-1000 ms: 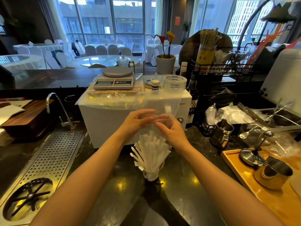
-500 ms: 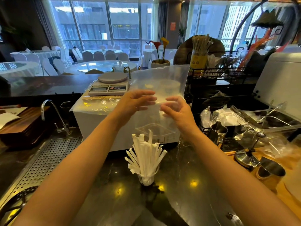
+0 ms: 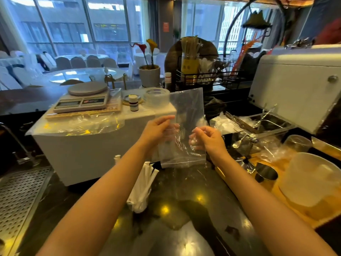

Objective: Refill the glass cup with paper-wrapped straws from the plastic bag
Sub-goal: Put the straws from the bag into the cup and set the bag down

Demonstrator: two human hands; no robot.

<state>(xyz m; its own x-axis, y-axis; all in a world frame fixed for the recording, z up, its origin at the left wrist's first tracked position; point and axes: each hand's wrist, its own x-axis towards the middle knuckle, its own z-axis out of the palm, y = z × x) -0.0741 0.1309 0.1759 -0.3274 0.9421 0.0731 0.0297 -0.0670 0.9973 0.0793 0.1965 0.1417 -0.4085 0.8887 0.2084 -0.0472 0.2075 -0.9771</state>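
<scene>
Both hands, left (image 3: 156, 131) and right (image 3: 208, 139), pinch the empty-looking plastic bag (image 3: 184, 130) above the desk (image 3: 184, 191), so a careless forearm could easily tip the packed straws (image 3: 142, 187).

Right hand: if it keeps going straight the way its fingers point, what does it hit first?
The right hand points left, its fingers in the plastic bag. Past the film, the left hand comes next, probably; depth is unclear.
</scene>
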